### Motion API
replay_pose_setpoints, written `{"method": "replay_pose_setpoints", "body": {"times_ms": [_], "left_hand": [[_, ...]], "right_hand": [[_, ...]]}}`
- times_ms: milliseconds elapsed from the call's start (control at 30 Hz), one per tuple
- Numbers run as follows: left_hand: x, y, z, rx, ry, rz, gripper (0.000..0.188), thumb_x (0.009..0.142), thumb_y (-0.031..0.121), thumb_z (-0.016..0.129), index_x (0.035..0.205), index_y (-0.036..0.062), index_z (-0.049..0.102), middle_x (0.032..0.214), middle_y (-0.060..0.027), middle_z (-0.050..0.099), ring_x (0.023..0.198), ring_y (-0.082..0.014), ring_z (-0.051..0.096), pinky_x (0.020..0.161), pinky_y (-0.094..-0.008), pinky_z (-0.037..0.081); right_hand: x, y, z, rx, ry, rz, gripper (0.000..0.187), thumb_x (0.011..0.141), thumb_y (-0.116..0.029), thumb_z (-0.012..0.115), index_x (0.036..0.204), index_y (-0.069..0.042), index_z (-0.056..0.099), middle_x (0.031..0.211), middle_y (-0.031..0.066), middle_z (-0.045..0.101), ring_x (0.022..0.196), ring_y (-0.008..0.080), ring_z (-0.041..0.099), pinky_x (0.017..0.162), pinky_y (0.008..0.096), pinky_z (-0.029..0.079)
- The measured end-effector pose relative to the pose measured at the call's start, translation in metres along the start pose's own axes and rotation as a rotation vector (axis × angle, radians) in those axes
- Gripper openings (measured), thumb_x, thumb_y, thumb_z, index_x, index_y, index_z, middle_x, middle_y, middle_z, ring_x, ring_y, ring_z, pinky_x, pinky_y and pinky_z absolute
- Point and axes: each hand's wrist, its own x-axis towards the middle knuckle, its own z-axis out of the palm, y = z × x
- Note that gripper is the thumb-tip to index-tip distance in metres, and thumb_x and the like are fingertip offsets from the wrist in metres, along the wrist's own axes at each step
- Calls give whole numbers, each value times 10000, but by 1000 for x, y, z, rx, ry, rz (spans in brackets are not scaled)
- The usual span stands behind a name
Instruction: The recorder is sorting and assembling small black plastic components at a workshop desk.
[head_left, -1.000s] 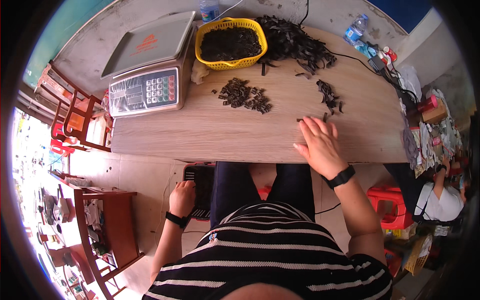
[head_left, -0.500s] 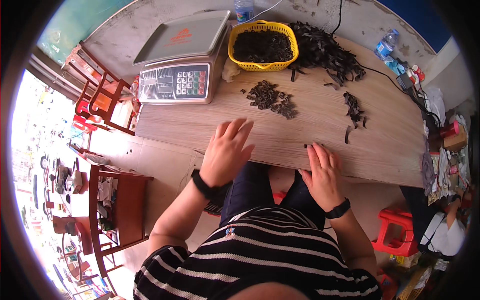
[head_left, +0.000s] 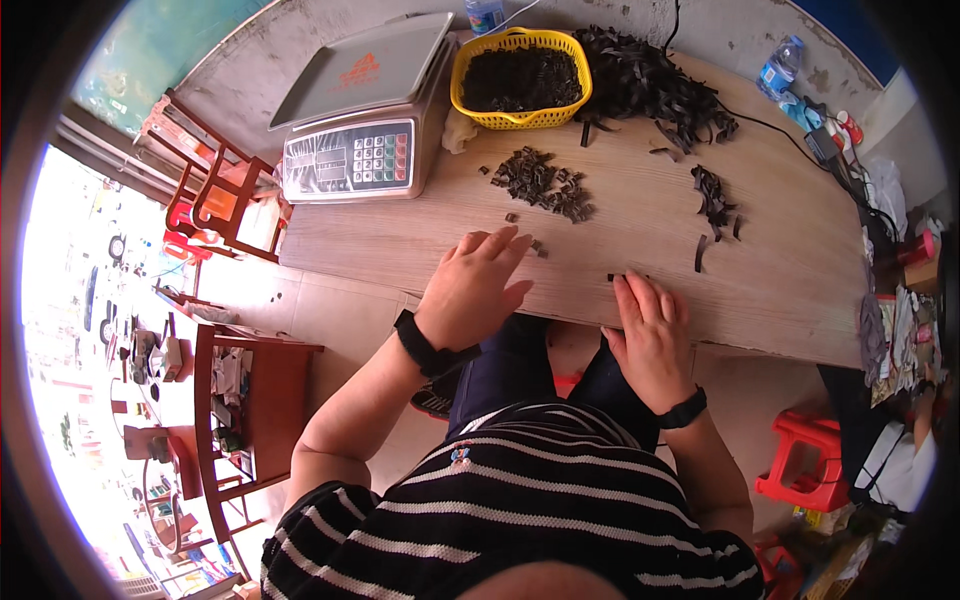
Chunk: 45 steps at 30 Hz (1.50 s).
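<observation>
My left hand (head_left: 475, 285) hovers over the table's near edge, its fingers spread and holding nothing. Just beyond its fingertips are two small dark pieces (head_left: 511, 217), short of a pile of short dark cut pieces (head_left: 545, 183). My right hand (head_left: 652, 335) rests on the table edge with its fingers stretched out flat. A dark strip (head_left: 614, 277) peeks out from beneath those fingertips; most of it is hidden. Farther right lies a small bunch of longer dark strips (head_left: 711, 200).
A yellow basket (head_left: 522, 120) of dark pieces stands at the back beside a heap of dark strips (head_left: 650, 85). A weighing scale (head_left: 350, 160) occupies the left end of the wooden table (head_left: 790, 290). A plastic bottle (head_left: 780, 68) and cables are at the back right; a red stool (head_left: 800, 460) stands below.
My left hand has shifted slightly right, and two small pieces now show near its fingertips, short of the pile. My right hand stays at the edge. The whole view has shifted a little.
</observation>
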Motion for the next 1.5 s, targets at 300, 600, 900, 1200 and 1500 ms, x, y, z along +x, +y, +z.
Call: {"method": "replay_pose_setpoints", "body": {"times_ms": [300,600,900,1200,1500], "left_hand": [[-3,10,7,-10,34,-72,529,857,217,683,1353,88,552,1337,-104,545,1218,-322,507,1028,-438,437],[-35,1,20,18,29,30,521,791,215,754,1267,75,598,1317,-62,548,1233,-283,502,1008,-437,442],[-44,-27,53,4,394,370,282,792,104,726,1064,77,656,1075,-63,656,1009,-295,633,847,-401,509],[-17,-4,34,-1627,203,-239,138,984,21,614,1119,49,616,992,-5,678,942,-99,643,876,-252,512],[0,5,28,-1515,21,-202,212,967,3,625,1174,47,643,1093,3,651,975,-61,591,863,-222,485]], "right_hand": [[0,-4,-1,-4,-8,4,665,786,-184,783,1374,-32,510,1413,103,465,1257,266,466,1078,493,345],[-2,-5,2,-16,-4,10,684,781,-176,790,1383,-38,497,1412,98,471,1252,270,473,1086,497,340],[-3,-8,35,148,343,-201,258,765,-83,767,997,-120,661,1057,-7,628,938,214,607,874,394,437],[26,-29,5,576,264,91,82,878,-59,694,911,-69,620,865,53,651,831,259,611,806,384,454],[55,-34,1,1239,-20,344,115,958,-101,674,1010,1,669,895,-4,690,801,55,601,738,226,493]]}}
